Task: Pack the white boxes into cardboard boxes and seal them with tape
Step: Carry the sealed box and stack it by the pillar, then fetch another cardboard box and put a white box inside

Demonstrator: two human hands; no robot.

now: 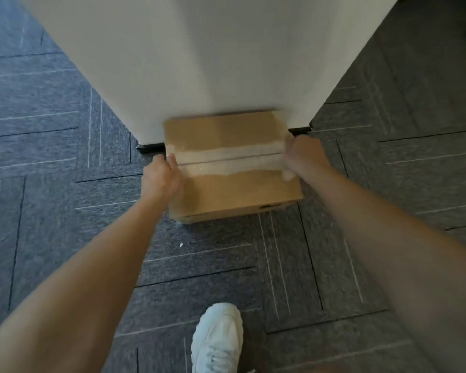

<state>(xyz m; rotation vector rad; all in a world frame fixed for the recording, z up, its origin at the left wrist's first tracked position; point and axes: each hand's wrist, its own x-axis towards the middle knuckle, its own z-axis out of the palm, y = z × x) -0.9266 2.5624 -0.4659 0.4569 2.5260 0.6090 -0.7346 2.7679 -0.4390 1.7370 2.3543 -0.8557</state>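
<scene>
A brown cardboard box [232,189] with its top flaps closed is low over the carpet, against the foot of a white pillar. Clear tape [226,161] runs along its top seam from side to side. My left hand [160,177] grips the box's left side, fingers curled over the edge by the tape end. My right hand [303,154] grips the right side at the other tape end. Whether the box rests on the floor or hangs just above it cannot be told. No white boxes show.
The white pillar [199,57] with a dark baseboard [148,147] rises right behind the box. Grey patterned carpet [65,157] spreads all around. My white shoe [217,340] stands at the bottom centre. A small white scrap [181,244] lies on the carpet.
</scene>
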